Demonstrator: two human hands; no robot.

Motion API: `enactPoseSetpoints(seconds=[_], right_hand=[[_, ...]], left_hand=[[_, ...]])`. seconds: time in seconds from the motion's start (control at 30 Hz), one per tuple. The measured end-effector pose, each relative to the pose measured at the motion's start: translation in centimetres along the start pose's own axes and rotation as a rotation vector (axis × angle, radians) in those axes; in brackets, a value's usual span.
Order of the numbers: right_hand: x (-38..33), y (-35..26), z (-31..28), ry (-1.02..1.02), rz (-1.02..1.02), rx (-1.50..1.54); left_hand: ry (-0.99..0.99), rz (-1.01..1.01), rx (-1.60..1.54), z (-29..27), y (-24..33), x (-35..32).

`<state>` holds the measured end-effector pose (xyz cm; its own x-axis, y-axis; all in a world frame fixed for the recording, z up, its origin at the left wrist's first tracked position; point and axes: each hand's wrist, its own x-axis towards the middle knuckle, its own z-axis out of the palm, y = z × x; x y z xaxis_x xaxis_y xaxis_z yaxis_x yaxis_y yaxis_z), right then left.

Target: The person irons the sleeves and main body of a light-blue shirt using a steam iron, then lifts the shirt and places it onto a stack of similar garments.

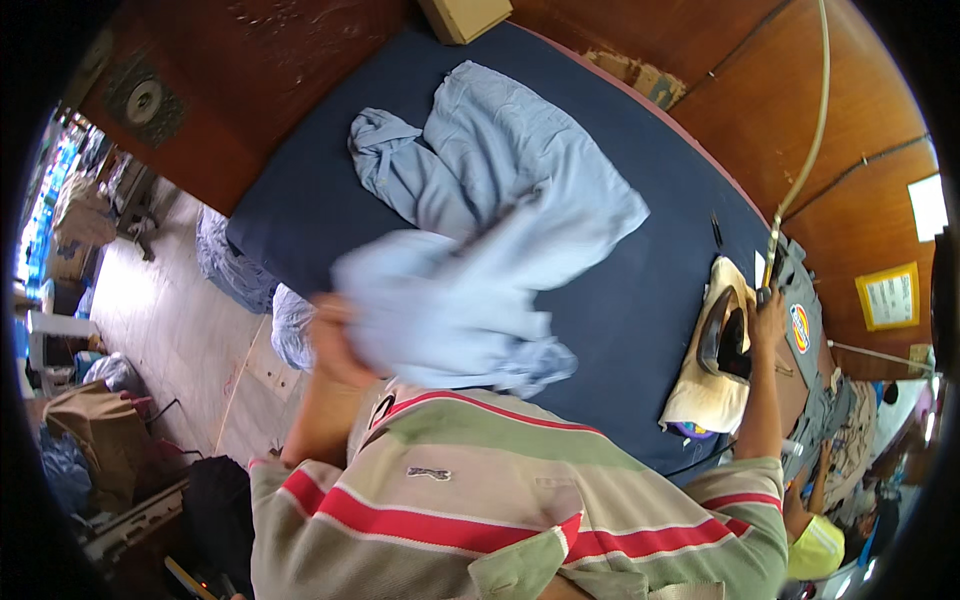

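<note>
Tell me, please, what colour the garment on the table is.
The garment is light blue, as the head view shows best.

Head cam, dn onto table (pixel 650 320)

The left hand (pixel 338 343) and near part of the blue cloth (pixel 490 245) are blurred; the top edge crops a box (pixel 466 20).

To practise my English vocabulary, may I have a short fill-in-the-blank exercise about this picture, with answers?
1. The garment on the dark table is light ____ in colour.
2. The person's ____ hand holds this garment.
3. In the picture, the iron is to the ____ of the garment.
4. One paper on the wooden wall has a ____ border.

Missing words: blue; left; right; yellow.
</note>
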<state>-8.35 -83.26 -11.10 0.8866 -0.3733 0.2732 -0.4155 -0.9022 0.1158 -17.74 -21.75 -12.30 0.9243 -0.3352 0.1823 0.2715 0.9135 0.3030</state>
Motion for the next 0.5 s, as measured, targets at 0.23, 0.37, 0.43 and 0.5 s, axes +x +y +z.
enactPoseSetpoints(seconds=[0.23, 0.37, 0.43, 0.5], right_hand=[[-1.7, -23.2, 2.4, -0.541, -0.008, 0.779], [-4.5, -31.0, 6.4, -0.324, -0.255, 0.399], [-5.1, -30.6, 8.5, -0.365, -0.469, 0.431], [-4.6, -29.5, 3.8, -0.930, 0.016, 1.381]], left_hand=[[0.415, 0.407, 0.218, -5.6, 3.0, -5.9], [0.228, 0.255, 0.092, -7.3, 5.2, -7.6], [0.209, 0.236, 0.117, -8.0, 7.5, -8.3], [0.147, 0.284, 0.202, -5.5, 11.0, -9.7]])
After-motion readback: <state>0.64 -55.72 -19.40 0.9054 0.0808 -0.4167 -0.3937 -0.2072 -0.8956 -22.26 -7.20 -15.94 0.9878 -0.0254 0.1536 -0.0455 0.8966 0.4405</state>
